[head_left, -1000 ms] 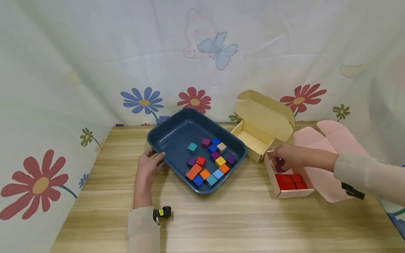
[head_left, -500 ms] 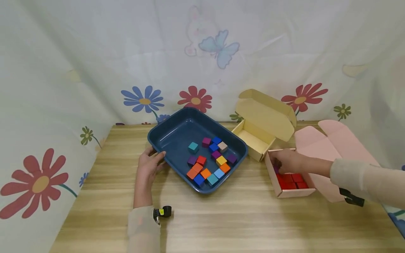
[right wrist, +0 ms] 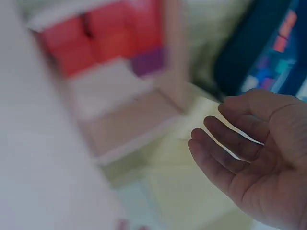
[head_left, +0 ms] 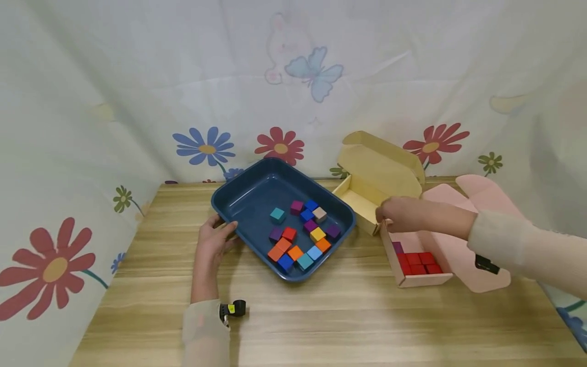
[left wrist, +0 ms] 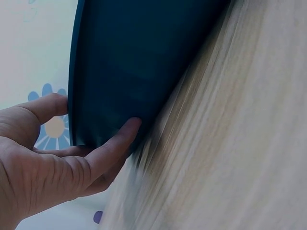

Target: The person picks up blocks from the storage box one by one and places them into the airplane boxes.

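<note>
My left hand holds the left corner of the dark blue tray; in the left wrist view the thumb touches its rim and the fingers lie against its outer wall. Several coloured cubes lie in the tray, among them a teal cube, a red cube and a yellow cube. My right hand is above the pink box's far left corner, holding nothing, fingers loosely bent in the right wrist view. Inside that box are several red cubes and a purple cube by the left wall.
A yellow box with its lid raised stands between the tray and the pink box, against the curtain. The pink box's lid lies folded back to the right on the wooden table.
The right hand has let go of the purple cube in the pink box and moved up and left, towards the yellow box. The left hand stays at the tray.
</note>
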Action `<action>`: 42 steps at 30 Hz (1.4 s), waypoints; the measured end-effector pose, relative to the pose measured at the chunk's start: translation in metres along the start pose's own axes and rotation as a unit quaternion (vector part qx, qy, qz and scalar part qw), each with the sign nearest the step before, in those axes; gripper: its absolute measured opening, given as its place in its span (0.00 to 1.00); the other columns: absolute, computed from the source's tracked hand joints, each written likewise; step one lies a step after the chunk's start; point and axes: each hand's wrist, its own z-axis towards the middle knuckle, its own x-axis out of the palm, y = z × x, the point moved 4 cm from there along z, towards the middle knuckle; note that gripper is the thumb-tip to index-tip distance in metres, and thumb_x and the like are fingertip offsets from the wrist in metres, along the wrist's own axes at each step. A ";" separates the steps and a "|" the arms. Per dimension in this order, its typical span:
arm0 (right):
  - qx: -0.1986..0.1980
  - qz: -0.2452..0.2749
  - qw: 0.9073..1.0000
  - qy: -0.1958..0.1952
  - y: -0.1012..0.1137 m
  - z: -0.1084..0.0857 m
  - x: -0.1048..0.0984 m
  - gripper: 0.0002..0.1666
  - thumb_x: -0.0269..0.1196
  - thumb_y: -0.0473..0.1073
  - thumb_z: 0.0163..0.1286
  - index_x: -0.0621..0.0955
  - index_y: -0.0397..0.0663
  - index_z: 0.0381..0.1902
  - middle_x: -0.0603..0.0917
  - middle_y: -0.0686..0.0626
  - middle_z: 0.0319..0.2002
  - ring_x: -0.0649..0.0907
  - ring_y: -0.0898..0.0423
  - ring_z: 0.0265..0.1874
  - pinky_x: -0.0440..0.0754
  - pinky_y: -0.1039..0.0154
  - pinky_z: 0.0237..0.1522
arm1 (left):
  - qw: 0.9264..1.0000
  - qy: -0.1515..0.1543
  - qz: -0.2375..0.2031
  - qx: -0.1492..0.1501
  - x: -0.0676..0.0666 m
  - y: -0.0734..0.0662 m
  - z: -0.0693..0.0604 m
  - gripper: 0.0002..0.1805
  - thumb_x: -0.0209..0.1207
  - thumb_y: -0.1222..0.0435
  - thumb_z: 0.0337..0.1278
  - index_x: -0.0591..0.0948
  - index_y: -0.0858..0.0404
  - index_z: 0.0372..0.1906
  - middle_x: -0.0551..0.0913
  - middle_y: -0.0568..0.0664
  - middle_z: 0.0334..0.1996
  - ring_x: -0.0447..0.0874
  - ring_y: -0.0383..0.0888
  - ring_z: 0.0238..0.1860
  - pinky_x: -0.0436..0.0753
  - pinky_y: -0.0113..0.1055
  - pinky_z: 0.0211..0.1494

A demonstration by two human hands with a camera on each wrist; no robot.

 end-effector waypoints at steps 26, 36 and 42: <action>-0.181 -0.087 0.969 0.143 0.110 0.194 -0.009 0.32 0.66 0.52 0.72 0.72 0.69 0.72 0.64 0.51 0.70 0.65 0.50 0.62 0.78 0.59 0.57 | 1.000 0.000 -0.018 0.003 0.000 0.002 0.001 0.37 0.56 0.76 0.69 0.55 0.68 0.78 0.58 0.63 0.70 0.73 0.58 0.64 0.84 0.47 0.57; -0.189 -0.084 0.965 0.162 0.113 0.216 0.000 0.29 0.65 0.50 0.73 0.74 0.67 0.69 0.67 0.51 0.66 0.69 0.50 0.59 0.79 0.61 0.56 | 1.000 0.004 -0.022 0.006 0.000 0.001 -0.001 0.38 0.58 0.76 0.68 0.55 0.69 0.79 0.58 0.62 0.70 0.74 0.57 0.63 0.84 0.48 0.58; -0.189 -0.078 0.966 0.158 0.119 0.223 0.008 0.27 0.64 0.50 0.75 0.73 0.66 0.70 0.68 0.51 0.65 0.70 0.50 0.60 0.78 0.58 0.59 | 1.000 0.001 -0.021 0.006 -0.001 0.002 -0.002 0.38 0.57 0.76 0.69 0.55 0.69 0.79 0.57 0.64 0.72 0.72 0.60 0.65 0.82 0.50 0.60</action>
